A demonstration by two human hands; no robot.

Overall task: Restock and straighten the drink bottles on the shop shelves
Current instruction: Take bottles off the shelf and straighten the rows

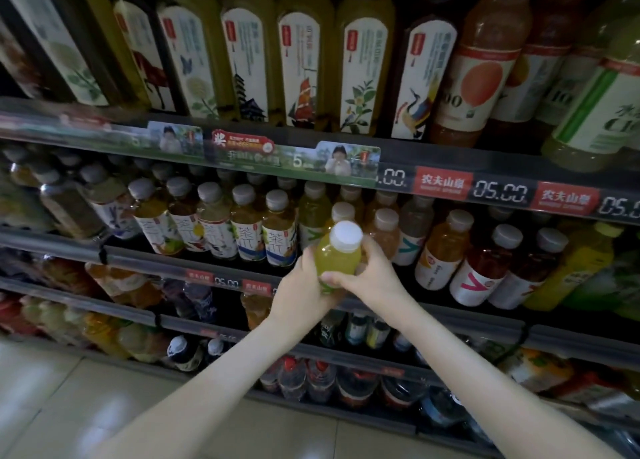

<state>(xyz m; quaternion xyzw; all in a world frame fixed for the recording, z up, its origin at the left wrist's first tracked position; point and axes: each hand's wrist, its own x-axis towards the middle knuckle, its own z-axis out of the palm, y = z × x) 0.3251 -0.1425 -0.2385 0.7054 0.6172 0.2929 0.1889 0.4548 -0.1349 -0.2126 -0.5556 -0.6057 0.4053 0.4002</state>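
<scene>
Grip of left hand [304, 287] and right hand [372, 274] half hides yellow bottle [337, 258].

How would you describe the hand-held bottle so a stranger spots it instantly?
Look below the black price strip. There the left hand and right hand grip a small yellow-green plastic bottle. Unlike neighbouring bottles, it is off the shelf.

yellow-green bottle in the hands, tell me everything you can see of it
The yellow-green bottle is small, seemingly clear plastic, filled with cloudy yellow-green drink and closed by a white cap. It is held roughly upright in the air before the row of small bottles. The left hand and right hand grip its lower body from either side, hiding most of the label.
</scene>
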